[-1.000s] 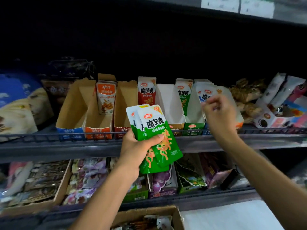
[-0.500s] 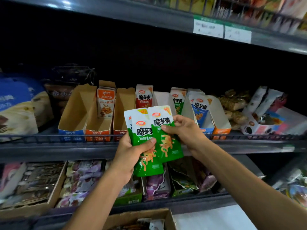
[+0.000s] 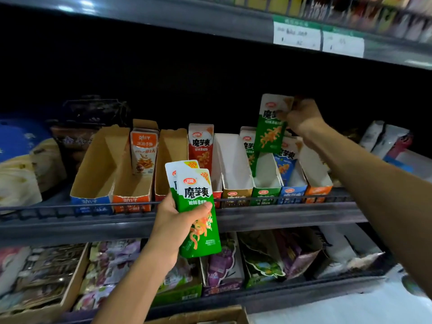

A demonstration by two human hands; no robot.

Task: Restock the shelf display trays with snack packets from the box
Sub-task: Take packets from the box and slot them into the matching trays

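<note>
I have one green snack packet [image 3: 270,127] up in my right hand [image 3: 301,118], pinched by its top corner and hanging upright just above the green-fronted display tray [image 3: 265,191] on the middle shelf [image 3: 280,215]. Another green packet [image 3: 249,148] already stands at the back of that tray. My left hand [image 3: 177,224] is lower, in front of the shelf rail, with fingers and thumb wrapped round a small stack of the same green packets [image 3: 198,211] — at least two, fanned slightly, upright.

Along the row of trays: to the right of the green one a blue-fronted tray [image 3: 292,191] holds a blue packet [image 3: 286,157], then an orange-fronted tray [image 3: 318,189]. To the left stands a white-walled tray [image 3: 233,174], then a red packet [image 3: 201,146] upright in its own tray, then brown cardboard trays [image 3: 100,164], one with an orange packet [image 3: 143,150].

The lower shelf [image 3: 257,298] carries mixed purple and green bags — too blurred to name. The rim of a cardboard box [image 3: 210,315] shows at the bottom edge. White price labels [image 3: 318,39] sit on the upper shelf edge.
</note>
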